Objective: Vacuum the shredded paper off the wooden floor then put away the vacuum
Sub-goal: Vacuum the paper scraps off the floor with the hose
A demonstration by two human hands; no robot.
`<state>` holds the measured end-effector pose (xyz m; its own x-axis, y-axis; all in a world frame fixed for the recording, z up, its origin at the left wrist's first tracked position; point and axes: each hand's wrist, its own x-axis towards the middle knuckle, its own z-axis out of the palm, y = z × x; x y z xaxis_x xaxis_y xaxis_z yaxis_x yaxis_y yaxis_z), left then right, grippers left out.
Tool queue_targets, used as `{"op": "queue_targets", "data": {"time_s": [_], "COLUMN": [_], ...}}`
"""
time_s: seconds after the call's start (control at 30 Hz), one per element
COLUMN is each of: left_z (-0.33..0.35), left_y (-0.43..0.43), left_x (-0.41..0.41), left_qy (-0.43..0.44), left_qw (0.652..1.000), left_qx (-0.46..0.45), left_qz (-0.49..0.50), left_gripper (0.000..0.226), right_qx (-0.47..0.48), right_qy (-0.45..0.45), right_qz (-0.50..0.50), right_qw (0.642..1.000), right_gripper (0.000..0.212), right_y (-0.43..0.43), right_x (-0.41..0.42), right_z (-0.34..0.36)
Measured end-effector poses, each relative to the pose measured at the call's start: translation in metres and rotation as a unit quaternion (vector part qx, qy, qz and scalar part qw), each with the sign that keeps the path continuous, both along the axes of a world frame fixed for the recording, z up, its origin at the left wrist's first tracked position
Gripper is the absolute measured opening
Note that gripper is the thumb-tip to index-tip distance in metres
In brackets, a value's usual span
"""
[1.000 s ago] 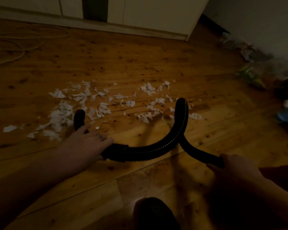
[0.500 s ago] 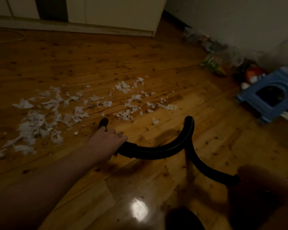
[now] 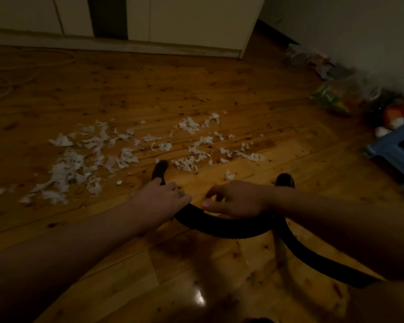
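The hose point(image 3: 231, 229) is held low over the floor point(image 3: 196, 89), with its nozzle point(image 3: 160, 170) pointed at the near edge of the paper point(image 3: 75, 166), just short of it. The left hand point(image 3: 160, 197) is wrapped round the hose right behind the nozzle, fingers curled tight. The right hand point(image 3: 237, 199) is laid over the hose just beside it, fingers point(image 3: 216, 193) bent and thumb forward. Whether a grip is closed there cannot be told.

The hose is ribbed and bowed into 1 loop, so it is judged light, springy and apt to twist back. It is best taken at the stiffer neck behind the nozzle, with a 2nd hold further along. The paper is scattered in thin scraps, judged feather-light and easily blown about.

No vacuum body or dust bin is shown. A plastic bag point(image 3: 331, 99) is seen by the wall, its contents too blurred to name.
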<state>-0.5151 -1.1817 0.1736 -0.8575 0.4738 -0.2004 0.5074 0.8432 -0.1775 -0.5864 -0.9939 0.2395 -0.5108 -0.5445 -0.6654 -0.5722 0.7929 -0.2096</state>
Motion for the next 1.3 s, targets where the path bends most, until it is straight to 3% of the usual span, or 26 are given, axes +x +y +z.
{"op": "queue_targets", "data": {"time_s": [0.1,0.27,0.33,0.43,0.53,0.67,0.73,0.83,0.93,1.0,1.07,1.13,1.2,1.3], "left_z": [0.005,0.015,0.011,-0.005,-0.011,-0.013,-0.019,-0.024,-0.018,-0.004,0.002,-0.004,-0.015,-0.028], "left_y": [0.022,0.071,0.085,0.111,0.135,0.148,0.150,0.151,0.154,0.154,0.147,0.132,0.126,0.129], "left_x": [-0.013,-0.027,-0.029,-0.034,-0.037,-0.035,-0.033,-0.039,-0.043,-0.045,-0.052,-0.062,-0.068,-0.072], "left_qy": [0.011,0.052,0.095,0.081,0.092,0.102,0.087,0.087,0.100,0.097,0.038,-0.021,-0.019,-0.021], "left_qw": [0.999,0.997,0.993,0.991,0.987,0.979,0.981,0.977,0.960,0.960,0.983,0.994,0.998,0.999], "left_qx": [-0.045,-0.018,0.018,0.071,0.078,0.115,0.108,0.126,0.193,0.217,0.181,0.067,-0.017,-0.046], "left_qz": [-0.019,-0.053,-0.068,-0.081,-0.108,-0.131,-0.138,-0.151,-0.178,-0.145,-0.006,0.085,0.063,0.015], "left_gripper": [0.028,0.010,0.021,0.036,0.036,0.028,0.037,0.046,0.031,0.017,0.030,0.059,0.065,0.043], "right_qx": [-0.088,-0.181,-0.216,-0.242,-0.207,-0.170,-0.163,-0.143,-0.166,-0.191,-0.199,-0.198,-0.195,-0.145], "right_qy": [-0.041,-0.097,-0.156,-0.228,-0.306,-0.320,-0.304,-0.286,-0.273,-0.257,-0.248,-0.232,-0.195,-0.041], "right_qz": [-0.075,-0.243,-0.310,-0.386,-0.399,-0.381,-0.375,-0.356,-0.346,-0.319,-0.293,-0.255,-0.201,-0.084], "right_qw": [0.992,0.948,0.912,0.861,0.839,0.851,0.860,0.878,0.882,0.892,0.902,0.917,0.940,0.985], "right_gripper": [0.084,0.080,0.070,0.047,0.040,0.039,0.043,0.032,0.033,0.036,0.037,0.034,0.033,0.028], "right_y": [-0.004,0.007,0.012,0.028,0.045,0.067,0.074,0.083,0.096,0.107,0.115,0.116,0.109,0.104], "right_x": [0.004,-0.016,-0.026,-0.040,-0.049,-0.057,-0.058,-0.060,-0.062,-0.063,-0.059,-0.053,-0.045,-0.034], "right_z": [-0.015,-0.036,-0.040,-0.046,-0.049,-0.061,-0.066,-0.071,-0.068,-0.070,-0.072,-0.072,-0.070,-0.065]}}
